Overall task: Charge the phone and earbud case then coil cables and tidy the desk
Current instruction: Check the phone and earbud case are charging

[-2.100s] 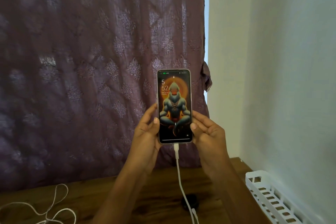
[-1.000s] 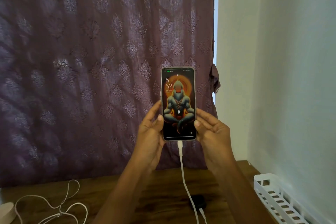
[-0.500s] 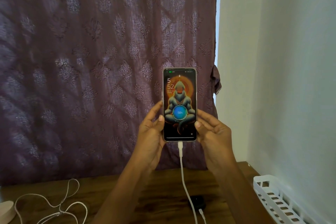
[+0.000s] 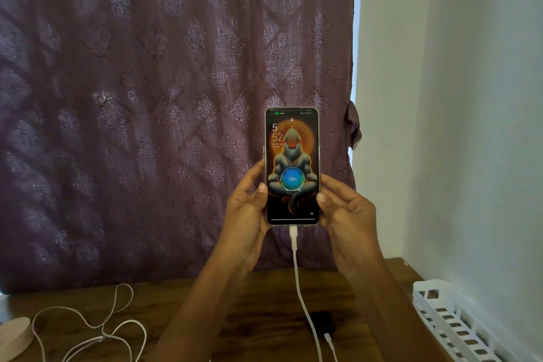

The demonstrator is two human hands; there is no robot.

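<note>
At six o'clock a small black earbud case (image 4: 322, 324) lies on the wooden bench (image 4: 264, 303), seemingly plugged in; loose white cable (image 4: 97, 329) at eight awaits coiling. Beyond, left hand (image 4: 245, 209) and right hand (image 4: 345, 209) grip the upright lit smartphone (image 4: 291, 166), showing 58% on its white charging lead (image 4: 298, 273).

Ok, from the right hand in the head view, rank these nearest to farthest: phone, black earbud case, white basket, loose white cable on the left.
From the right hand:
1. Phone, held upright, touching its fingers.
2. Black earbud case, on the desk below the hand.
3. White basket, down at the right by the wall.
4. Loose white cable, far left on the desk.
</note>
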